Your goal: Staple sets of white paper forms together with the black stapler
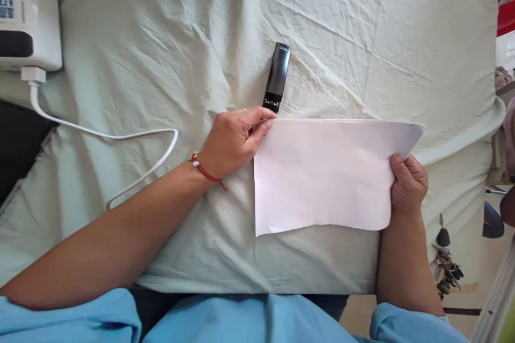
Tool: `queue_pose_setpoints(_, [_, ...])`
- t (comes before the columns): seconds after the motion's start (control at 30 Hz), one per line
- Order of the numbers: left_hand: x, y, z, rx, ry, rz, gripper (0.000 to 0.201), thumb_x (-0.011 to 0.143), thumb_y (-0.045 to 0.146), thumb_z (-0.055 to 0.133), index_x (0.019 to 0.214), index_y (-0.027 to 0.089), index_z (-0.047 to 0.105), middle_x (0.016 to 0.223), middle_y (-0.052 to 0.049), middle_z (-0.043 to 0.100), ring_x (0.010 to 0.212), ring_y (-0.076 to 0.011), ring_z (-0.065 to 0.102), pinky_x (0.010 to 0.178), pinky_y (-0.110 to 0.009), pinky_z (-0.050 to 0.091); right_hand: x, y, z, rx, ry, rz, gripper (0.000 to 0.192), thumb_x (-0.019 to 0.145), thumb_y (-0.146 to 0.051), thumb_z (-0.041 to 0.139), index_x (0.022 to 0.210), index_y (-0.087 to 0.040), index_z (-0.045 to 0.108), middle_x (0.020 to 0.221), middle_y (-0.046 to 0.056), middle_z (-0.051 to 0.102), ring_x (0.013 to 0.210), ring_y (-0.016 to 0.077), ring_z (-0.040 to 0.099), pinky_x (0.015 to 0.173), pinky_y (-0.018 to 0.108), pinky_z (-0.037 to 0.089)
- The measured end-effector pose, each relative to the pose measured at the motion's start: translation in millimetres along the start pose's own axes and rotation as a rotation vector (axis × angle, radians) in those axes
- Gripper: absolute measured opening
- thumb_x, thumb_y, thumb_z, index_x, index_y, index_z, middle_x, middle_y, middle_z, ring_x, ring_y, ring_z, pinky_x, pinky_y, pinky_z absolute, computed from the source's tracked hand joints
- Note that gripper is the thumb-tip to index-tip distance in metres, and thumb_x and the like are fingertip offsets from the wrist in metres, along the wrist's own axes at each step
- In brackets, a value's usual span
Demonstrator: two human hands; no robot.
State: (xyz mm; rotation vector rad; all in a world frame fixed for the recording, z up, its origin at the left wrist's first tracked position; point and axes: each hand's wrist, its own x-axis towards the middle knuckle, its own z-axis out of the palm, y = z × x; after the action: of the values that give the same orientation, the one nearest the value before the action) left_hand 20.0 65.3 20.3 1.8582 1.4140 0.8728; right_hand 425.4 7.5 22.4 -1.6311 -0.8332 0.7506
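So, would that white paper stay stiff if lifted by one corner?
Probably not: the white paper has a wavy near edge, suggesting floppiness. It is likely light, since the left hand pinches just a corner and the right hand grips one side.

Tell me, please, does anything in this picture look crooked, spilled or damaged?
Nothing stands out strongly, and I see no spill or damage. The cloth is wrinkled, which looks untidy; the near edge of the paper is wavy, not straight; and the stapler lies slightly slanted beyond the paper's far left corner.
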Motion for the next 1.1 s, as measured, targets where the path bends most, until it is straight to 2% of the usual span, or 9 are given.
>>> queue_pose_setpoints(0.1, [1,-4,3.6,-0.041,0.141,-0.096,0.025,0.108,0.034,0.073,0.129,0.026,0.084,0.086,0.003,0.081,0.075,-0.0198,0.074,0.084,-0.034,0.064,-2,-6,2,0.001,-0.018,0.016,0.04,0.074,-0.053,0.109,0.087,-0.022,0.088,0.095,0.004,0.082,0.09,0.0187,0.066,0.084,0.032,0.057])
queue_pose_setpoints(0.2, [3,-9,7.5,-0.078,0.216,-0.153,0.032,0.104,0.031,0.079,0.136,0.029,0.078,0.089,0.004,0.085,0.075,-0.0203,0.074,0.089,-0.036,0.068,-4,-14,6,-0.005,-0.038,0.053,0.036,0.076,-0.046,0.107,0.094,-0.023,0.088,0.093,0.002,0.08,0.086,0.0179,0.065,0.084,0.033,0.057])
queue_pose_setpoints(0.37, [4,-10,10.2,-0.066,0.216,-0.169,0.053,0.1,0.029,0.081,0.152,0.03,0.07,0.094,0.004,0.091,0.079,-0.0222,0.079,0.092,-0.039,0.07,-7,-23,16,-0.016,0.0,0.111,0.048,0.068,-0.048,0.106,0.104,-0.024,0.085,0.104,0.004,0.086,0.099,0.0253,0.078,0.098,0.042,0.068])
queue_pose_setpoints(0.47, [5,-7,9.8,-0.075,0.19,-0.177,0.059,0.1,0.028,0.08,0.157,0.029,0.066,0.094,0.005,0.091,0.08,-0.0214,0.081,0.094,-0.04,0.07,-11,-29,20,0.002,0.02,0.136,0.052,0.065,-0.046,0.107,0.106,-0.023,0.084,0.109,0.008,0.087,0.11,0.0304,0.083,0.099,0.044,0.071])
queue_pose_setpoints(0.57, [6,-4,10.0,-0.112,0.195,-0.188,0.053,0.099,0.024,0.077,0.151,0.027,0.065,0.092,0.005,0.09,0.079,-0.021,0.082,0.093,-0.041,0.069,-14,-35,24,0.01,0.031,0.173,0.053,0.063,-0.044,0.106,0.105,-0.023,0.082,0.111,0.01,0.088,0.118,0.0344,0.084,0.099,0.045,0.072])
queue_pose_setpoints(0.73, [9,-9,12.1,-0.128,0.242,-0.226,0.041,0.102,0.021,0.075,0.14,0.03,0.064,0.087,0.007,0.086,0.074,-0.0197,0.081,0.092,-0.041,0.07,-19,-40,28,-0.024,0.026,0.188,0.054,0.062,-0.046,0.107,0.101,-0.023,0.08,0.114,0.011,0.088,0.124,0.0345,0.083,0.102,0.044,0.072])
queue_pose_setpoints(0.9, [12,-11,13.2,-0.073,0.258,-0.229,0.034,0.103,0.022,0.078,0.133,0.032,0.065,0.083,0.009,0.082,0.073,-0.0201,0.08,0.089,-0.04,0.071,-21,-37,25,-0.066,0.002,0.217,0.054,0.062,-0.047,0.108,0.105,-0.024,0.085,0.11,0.006,0.089,0.108,0.0302,0.084,0.098,0.044,0.071])
queue_pose_setpoints(1.1, [18,-2,13.9,-0.042,0.306,-0.225,0.027,0.089,0.012,0.076,0.087,0.029,0.056,0.072,0.007,0.07,0.065,-0.0156,0.066,0.074,-0.035,0.058,-18,-35,19,-0.121,-0.044,0.226,0.057,0.066,-0.047,0.107,0.115,-0.024,0.089,0.104,0.004,0.089,0.095,0.0254,0.081,0.084,0.037,0.064])
